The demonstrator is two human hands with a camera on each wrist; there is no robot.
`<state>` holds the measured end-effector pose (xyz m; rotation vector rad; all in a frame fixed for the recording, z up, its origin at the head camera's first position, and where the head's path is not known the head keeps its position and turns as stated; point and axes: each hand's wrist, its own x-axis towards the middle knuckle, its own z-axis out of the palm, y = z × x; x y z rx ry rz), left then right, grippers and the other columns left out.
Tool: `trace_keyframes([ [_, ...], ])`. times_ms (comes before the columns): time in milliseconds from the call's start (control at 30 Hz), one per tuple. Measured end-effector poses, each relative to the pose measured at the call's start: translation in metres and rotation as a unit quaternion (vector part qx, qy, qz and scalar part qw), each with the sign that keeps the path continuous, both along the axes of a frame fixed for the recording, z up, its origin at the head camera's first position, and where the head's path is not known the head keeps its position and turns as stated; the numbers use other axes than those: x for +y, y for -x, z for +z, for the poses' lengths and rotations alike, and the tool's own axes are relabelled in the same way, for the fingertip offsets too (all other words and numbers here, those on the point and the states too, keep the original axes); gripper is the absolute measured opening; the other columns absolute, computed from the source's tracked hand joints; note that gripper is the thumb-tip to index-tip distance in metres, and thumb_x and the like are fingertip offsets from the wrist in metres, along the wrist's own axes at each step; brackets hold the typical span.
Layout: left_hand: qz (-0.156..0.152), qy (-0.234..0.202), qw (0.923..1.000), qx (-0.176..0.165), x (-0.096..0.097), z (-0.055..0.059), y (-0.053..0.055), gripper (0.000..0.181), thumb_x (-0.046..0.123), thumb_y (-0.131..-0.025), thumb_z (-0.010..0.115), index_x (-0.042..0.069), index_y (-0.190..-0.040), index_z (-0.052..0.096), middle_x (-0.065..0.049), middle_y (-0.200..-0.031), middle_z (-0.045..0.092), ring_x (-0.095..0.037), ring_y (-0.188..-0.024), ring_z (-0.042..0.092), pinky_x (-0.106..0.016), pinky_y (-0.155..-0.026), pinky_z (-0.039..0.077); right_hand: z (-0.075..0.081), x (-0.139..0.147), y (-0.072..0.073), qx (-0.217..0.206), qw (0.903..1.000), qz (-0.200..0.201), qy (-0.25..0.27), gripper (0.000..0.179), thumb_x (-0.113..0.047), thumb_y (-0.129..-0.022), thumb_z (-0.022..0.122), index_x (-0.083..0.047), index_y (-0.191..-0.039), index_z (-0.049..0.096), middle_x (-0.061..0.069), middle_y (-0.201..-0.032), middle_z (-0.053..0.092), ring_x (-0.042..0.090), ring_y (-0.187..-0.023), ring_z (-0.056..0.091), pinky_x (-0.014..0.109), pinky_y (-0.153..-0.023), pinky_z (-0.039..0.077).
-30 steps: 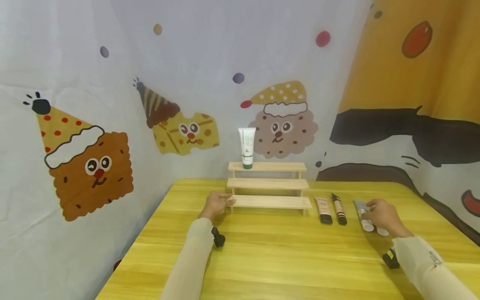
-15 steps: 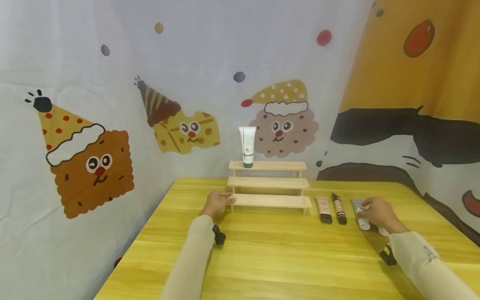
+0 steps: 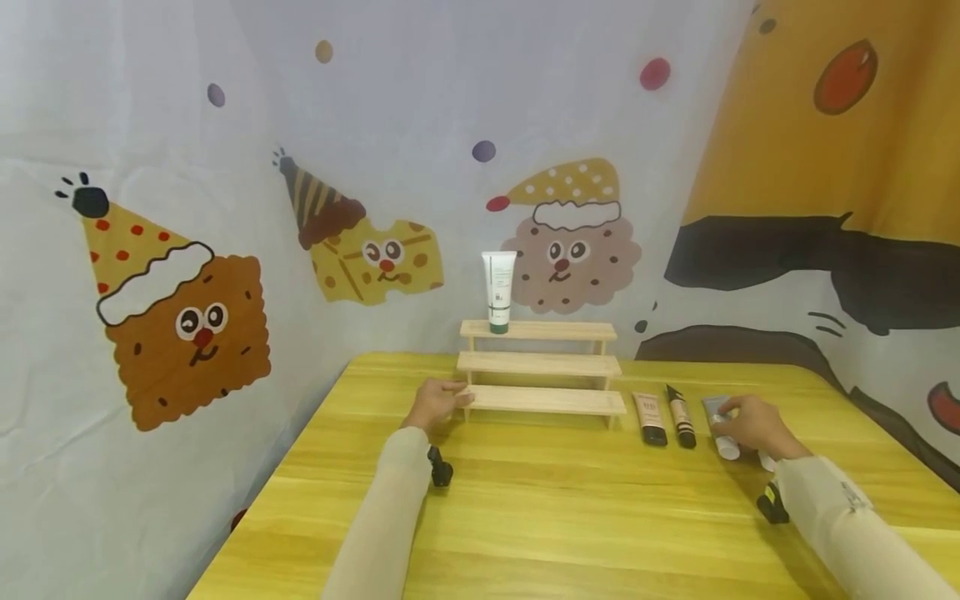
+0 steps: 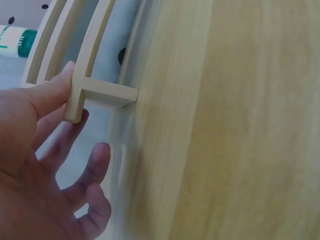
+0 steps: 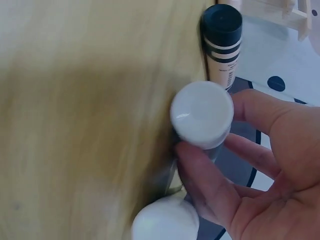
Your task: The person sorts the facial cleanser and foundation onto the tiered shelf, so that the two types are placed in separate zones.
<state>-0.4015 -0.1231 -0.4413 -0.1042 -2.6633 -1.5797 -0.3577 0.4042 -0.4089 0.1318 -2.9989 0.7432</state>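
Note:
In the head view my left hand holds the left end of the lowest board of a three-tier wooden stand. The left wrist view shows thumb and index finger pinching that board, the other fingers loosely bent. At the right, my right hand grips a grey squeeze tube lying on the table. Its white cap faces the right wrist camera, with fingers around both sides of the tube. A second white-capped tube lies beside it, mostly hidden by the hand in the head view.
On the stand's top tier, a white tube with a green cap stands upright at the left. Between stand and right hand lie a pink tube and a slim black-capped tube. A cartoon-print cloth hangs behind the yellow wooden table.
My right hand and the grey tube have shifted slightly left, away from the second white-capped tube. The left hand keeps its hold on the stand, and the head view has drifted a little.

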Motion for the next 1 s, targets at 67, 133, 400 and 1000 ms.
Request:
trace_keyframes([
  [67,0.002,0.001,1.0000,0.002,0.000,0.001,-0.001,0.040,0.024,-0.091,0.074,0.005,-0.126,0.068,-0.016,-0.140,0.056,-0.041,-0.136,0.042,-0.053,-0.111,0.033,0.000,-0.001,0.001,-0.009,0.9998,0.004,0.016,0.050,-0.017,-0.088,0.070,0.020,-0.118,0.057,0.036,-0.101,0.064,0.026,-0.068,0.064,0.041,-0.058,0.056],
  [133,0.001,0.001,1.0000,0.005,0.000,0.002,-0.001,0.039,0.023,-0.091,0.074,0.005,-0.125,0.068,-0.016,-0.140,0.056,-0.041,-0.136,0.043,-0.053,-0.111,0.033,-0.001,-0.002,0.001,-0.017,0.9993,0.006,0.032,0.050,-0.015,-0.089,0.068,0.021,-0.121,0.055,0.039,-0.103,0.061,0.021,-0.063,0.063,0.037,-0.053,0.057],
  [400,-0.011,0.015,0.9998,0.011,0.001,0.004,-0.001,0.040,0.024,-0.093,0.072,0.003,-0.126,0.067,-0.015,-0.139,0.057,-0.040,-0.135,0.044,-0.053,-0.110,0.036,-0.001,-0.003,0.003,-0.017,0.9988,0.008,0.045,0.052,-0.015,-0.089,0.067,0.021,-0.124,0.052,0.048,-0.112,0.051,0.020,-0.061,0.062,0.037,-0.051,0.057],
  [1000,-0.010,0.077,0.9969,0.011,0.002,0.006,-0.001,0.038,0.026,-0.095,0.070,0.006,-0.127,0.067,-0.015,-0.136,0.060,-0.038,-0.131,0.049,-0.050,-0.107,0.041,0.019,-0.042,0.001,0.047,0.9978,0.031,0.035,0.060,-0.014,-0.086,0.071,0.019,-0.131,0.047,0.030,-0.090,0.065,0.018,-0.059,0.060,0.034,-0.050,0.053],
])
